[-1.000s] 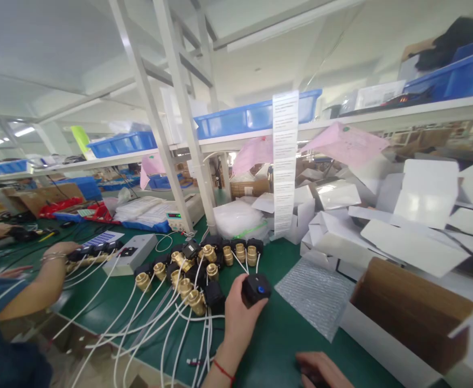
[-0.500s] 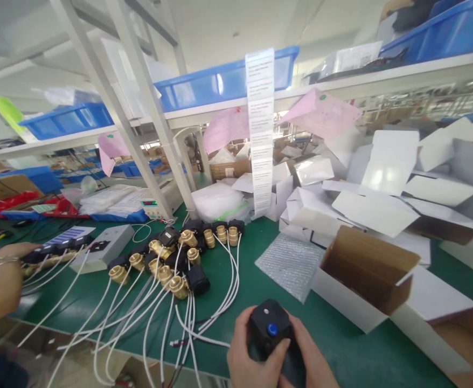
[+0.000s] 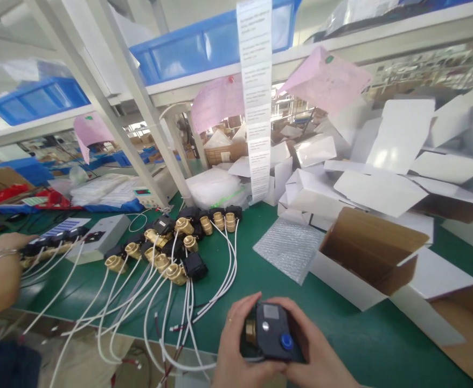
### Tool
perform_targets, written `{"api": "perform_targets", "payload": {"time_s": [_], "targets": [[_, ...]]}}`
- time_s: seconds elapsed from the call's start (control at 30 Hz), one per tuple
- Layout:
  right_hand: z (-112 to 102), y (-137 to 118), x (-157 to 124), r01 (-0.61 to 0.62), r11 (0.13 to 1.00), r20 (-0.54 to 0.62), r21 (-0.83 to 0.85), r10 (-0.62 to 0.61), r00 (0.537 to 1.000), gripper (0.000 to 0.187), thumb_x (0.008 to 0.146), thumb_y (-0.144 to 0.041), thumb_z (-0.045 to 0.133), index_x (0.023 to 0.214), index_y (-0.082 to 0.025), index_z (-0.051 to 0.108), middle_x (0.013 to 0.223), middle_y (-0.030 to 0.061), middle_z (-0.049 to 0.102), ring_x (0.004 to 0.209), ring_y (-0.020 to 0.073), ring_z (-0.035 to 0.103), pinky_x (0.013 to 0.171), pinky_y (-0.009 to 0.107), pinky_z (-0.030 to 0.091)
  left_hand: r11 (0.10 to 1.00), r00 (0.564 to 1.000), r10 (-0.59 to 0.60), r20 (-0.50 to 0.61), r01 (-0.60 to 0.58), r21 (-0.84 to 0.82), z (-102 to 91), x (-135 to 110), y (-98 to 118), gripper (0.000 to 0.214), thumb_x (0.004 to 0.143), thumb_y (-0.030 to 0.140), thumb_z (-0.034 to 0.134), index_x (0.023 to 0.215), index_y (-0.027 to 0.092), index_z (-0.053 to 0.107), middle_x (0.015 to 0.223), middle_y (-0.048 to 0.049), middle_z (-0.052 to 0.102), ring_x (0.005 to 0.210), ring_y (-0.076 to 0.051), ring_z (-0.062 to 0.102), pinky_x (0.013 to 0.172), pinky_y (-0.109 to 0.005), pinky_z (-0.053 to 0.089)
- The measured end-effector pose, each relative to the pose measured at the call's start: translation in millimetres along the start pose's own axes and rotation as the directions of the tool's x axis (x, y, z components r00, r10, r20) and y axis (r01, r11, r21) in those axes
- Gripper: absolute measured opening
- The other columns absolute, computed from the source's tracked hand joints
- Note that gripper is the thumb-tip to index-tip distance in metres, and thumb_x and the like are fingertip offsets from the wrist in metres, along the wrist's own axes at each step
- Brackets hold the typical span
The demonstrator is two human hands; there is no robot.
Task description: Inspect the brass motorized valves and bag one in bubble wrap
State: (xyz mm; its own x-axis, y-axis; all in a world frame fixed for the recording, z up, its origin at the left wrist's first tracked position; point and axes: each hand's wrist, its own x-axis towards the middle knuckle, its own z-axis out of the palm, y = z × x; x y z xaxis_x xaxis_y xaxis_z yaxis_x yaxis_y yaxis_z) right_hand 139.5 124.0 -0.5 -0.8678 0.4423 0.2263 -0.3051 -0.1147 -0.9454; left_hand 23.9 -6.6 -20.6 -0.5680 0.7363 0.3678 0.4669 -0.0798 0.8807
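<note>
Between both hands I hold a motorized ball valve (image 3: 275, 333), a black actuator box with a blue knob on its face and a brass body partly visible at its left. My left hand (image 3: 236, 345) wraps round the brass side, thumb along the lower edge. My right hand (image 3: 311, 345) grips the opposite side of the black housing. A white cable leads off to the left from under the valve. Beyond my hands lies a cluster of similar brass valves (image 3: 175, 274) with black actuators and long white cables hanging over the table's front edge.
A sheet of bubble wrap (image 3: 289, 248) lies ahead of my hands. Open white cartons (image 3: 352, 285) crowd the right side. At the left, a co-worker's hand (image 3: 8, 242) touches more valves beside a grey box (image 3: 103, 237). A label strip (image 3: 256, 108) hangs from the shelf.
The valve has turned in my hands, so its brass side now shows at the left. My fingers have shifted to its sides. The camera view has tilted down slightly.
</note>
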Motion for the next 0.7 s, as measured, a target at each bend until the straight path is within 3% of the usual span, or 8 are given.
{"api": "perform_targets", "payload": {"time_s": [0.07,0.17,0.3,0.5,0.7], "targets": [[0.9,-10.8,-1.2,0.009,0.999,0.071,-0.032,-0.007,0.997,0.061,0.066,-0.011,0.064,0.123,-0.031,0.067,0.121,0.0009,0.061,0.114,0.0240,0.058,0.100,0.029,0.044,0.995,0.993,-0.054,0.104,0.063,-0.080,-6.0,-1.6,-0.4,0.083,0.069,0.052,0.089,0.140,0.033,0.052,0.138,-0.0068,0.059,0.127,-0.031,0.057,0.113,-0.045,0.045],[1.0,-19.2,-3.5,0.011,0.997,0.101,-0.073,-0.004,0.995,0.061,0.068,-0.010,0.061,0.123,-0.034,0.067,0.121,-0.0002,0.061,0.114,0.0235,0.057,0.100,0.030,0.043,0.984,0.981,-0.102,0.164,0.124,-0.127,-9.7,-4.5,8.9,0.076,0.069,0.036,0.092,0.134,0.031,0.055,0.134,-0.0063,0.061,0.124,-0.029,0.058,0.111,-0.041,0.047],[-1.4,-18.9,-5.5,-0.026,0.993,0.126,-0.114,0.040,0.991,0.060,0.070,-0.009,0.063,0.125,-0.034,0.066,0.127,0.0011,0.058,0.119,0.0247,0.055,0.104,0.032,0.040,0.991,0.991,-0.040,0.126,0.056,-0.119,-9.2,-7.1,19.6,0.076,0.070,0.029,0.091,0.136,0.036,0.053,0.132,-0.0016,0.062,0.122,-0.025,0.059,0.108,-0.036,0.048],[-3.8,-17.8,-5.9,-0.073,0.993,0.150,-0.096,0.087,0.985,0.055,0.075,-0.009,0.066,0.123,-0.034,0.065,0.127,0.0012,0.057,0.120,0.0246,0.054,0.104,0.031,0.042,0.996,0.993,-0.003,0.120,0.013,-0.086,-8.8,-9.9,18.4,0.080,0.070,0.023,0.091,0.138,0.038,0.051,0.133,0.0001,0.062,0.122,-0.022,0.059,0.106,-0.032,0.047],[-6.8,-6.4,-9.7,-0.001,0.993,0.167,-0.115,0.020,0.986,0.057,0.078,-0.010,0.066,0.129,-0.035,0.062,0.129,0.0016,0.055,0.119,0.0239,0.055,0.104,0.028,0.042,0.995,0.994,0.027,0.109,-0.017,-0.094,-9.1,-7.5,20.7,0.082,0.069,0.021,0.091,0.138,0.039,0.051,0.131,0.0010,0.063,0.120,-0.022,0.060,0.106,-0.032,0.048]]}}
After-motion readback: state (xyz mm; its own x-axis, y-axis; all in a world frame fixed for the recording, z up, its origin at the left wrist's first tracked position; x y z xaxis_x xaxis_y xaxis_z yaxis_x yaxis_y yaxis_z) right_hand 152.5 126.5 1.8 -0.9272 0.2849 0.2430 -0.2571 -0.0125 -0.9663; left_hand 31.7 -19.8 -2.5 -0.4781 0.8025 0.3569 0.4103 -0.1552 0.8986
